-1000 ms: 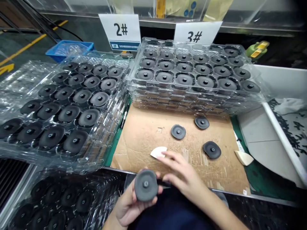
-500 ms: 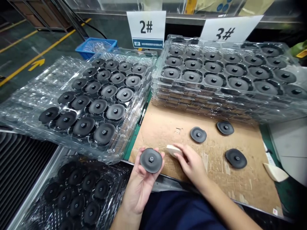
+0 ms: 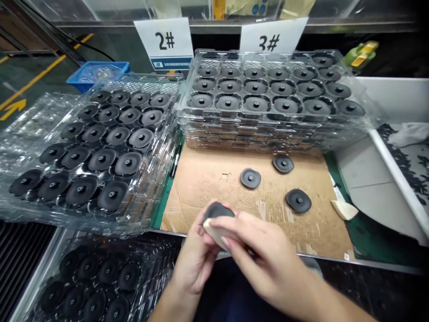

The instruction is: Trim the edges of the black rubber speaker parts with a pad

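Observation:
My left hand [image 3: 197, 252] grips a rounded black disc part [image 3: 218, 209] by its edge, tilted above the near edge of the cardboard. Pinched in my right hand [image 3: 259, 241] is a white, sponge-like pad [image 3: 217, 235], which lies against or right in front of the disc. My right fingers and the pad cover most of the disc's near side. On the cardboard sheet [image 3: 208, 179] lie three loose black discs of the same kind: one near the middle [image 3: 250, 178], one farther back [image 3: 283, 164] and one at the right [image 3: 298, 201].
Clear plastic trays of black discs stand at the left [image 3: 134, 210] and in a stack at the back [image 3: 268, 129]. Another disc tray [image 3: 140, 250] sits low at front left. A second white pad [image 3: 344, 210] lies at right. Behind are a blue bin [image 3: 72, 80] and numbered paper signs [image 3: 164, 44].
My right hand has brought the white pad leftward onto or close against the disc. My left hand has tilted the disc. The camera view has turned to the right.

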